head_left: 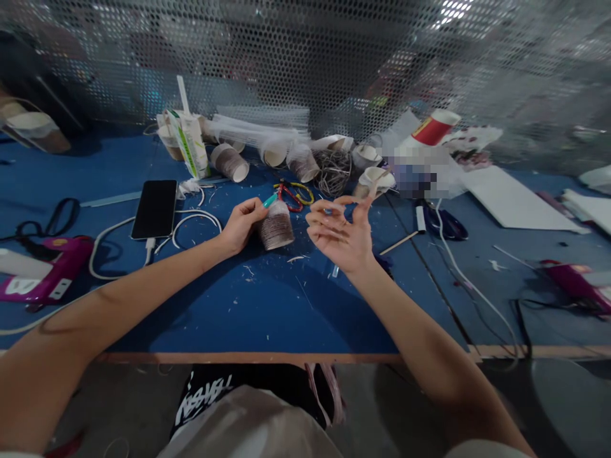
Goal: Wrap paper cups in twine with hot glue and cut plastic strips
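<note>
My left hand (pixel 243 222) is closed on a small tapered cup (pixel 277 229) wound with brown-grey cord, its thumb with a teal nail lying on the pale upper end. The cup is tilted just above the blue table. To its right, my right hand (pixel 341 232) is raised, palm towards me, its fingers loosely bent and apart from the thumb. No held thing can be made out in it; the thumb's tip is blurred against a white cup (pixel 375 181) behind. Scissors with red and yellow handles (pixel 293 196) lie beyond the held cup.
Several cord-wrapped cups (pixel 230 162) and a tangle of grey cord (pixel 333 172) line the mesh back. At left are a phone (pixel 155 210) on a white cable, a drink carton (pixel 191 146) and a purple glue gun (pixel 52 267). Dark-handled scissors (pixel 446 224) lie at right.
</note>
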`<state>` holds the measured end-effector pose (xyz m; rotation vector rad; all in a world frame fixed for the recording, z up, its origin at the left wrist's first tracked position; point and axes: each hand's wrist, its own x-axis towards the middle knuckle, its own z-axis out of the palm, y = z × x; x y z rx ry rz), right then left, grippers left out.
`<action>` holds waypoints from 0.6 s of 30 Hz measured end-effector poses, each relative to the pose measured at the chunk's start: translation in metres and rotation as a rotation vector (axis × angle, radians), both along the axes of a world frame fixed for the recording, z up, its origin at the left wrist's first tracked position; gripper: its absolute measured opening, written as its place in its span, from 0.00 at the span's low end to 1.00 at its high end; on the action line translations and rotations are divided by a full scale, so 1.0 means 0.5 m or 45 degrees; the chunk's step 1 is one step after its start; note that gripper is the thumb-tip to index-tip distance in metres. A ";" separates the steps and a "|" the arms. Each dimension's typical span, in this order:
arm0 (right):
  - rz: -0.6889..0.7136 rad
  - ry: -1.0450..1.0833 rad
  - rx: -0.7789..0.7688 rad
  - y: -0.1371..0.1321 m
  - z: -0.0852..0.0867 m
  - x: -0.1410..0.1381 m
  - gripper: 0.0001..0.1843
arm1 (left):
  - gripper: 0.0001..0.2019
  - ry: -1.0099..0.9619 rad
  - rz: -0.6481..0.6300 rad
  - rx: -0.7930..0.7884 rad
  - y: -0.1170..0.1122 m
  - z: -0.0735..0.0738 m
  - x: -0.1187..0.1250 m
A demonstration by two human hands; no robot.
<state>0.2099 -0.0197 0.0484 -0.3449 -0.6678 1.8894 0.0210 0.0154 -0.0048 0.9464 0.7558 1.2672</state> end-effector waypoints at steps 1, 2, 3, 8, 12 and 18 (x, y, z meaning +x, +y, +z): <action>-0.024 -0.023 -0.027 -0.001 0.002 0.000 0.11 | 0.18 0.002 0.003 -0.009 0.000 0.000 0.000; -0.065 -0.056 -0.056 -0.002 0.004 0.000 0.12 | 0.18 0.002 0.002 -0.015 0.000 0.000 0.000; -0.120 -0.101 -0.081 -0.003 0.006 0.000 0.13 | 0.18 -0.001 -0.001 -0.017 0.000 0.001 0.001; -0.322 -0.361 -0.140 0.000 0.009 0.007 0.18 | 0.18 -0.002 -0.002 -0.009 0.001 0.000 0.002; -0.188 -0.382 -0.113 0.003 0.004 0.012 0.16 | 0.18 0.011 0.022 -0.020 0.001 -0.001 0.002; -0.054 -0.276 -0.035 0.001 -0.001 0.007 0.15 | 0.16 0.013 0.018 -0.041 -0.003 0.005 0.002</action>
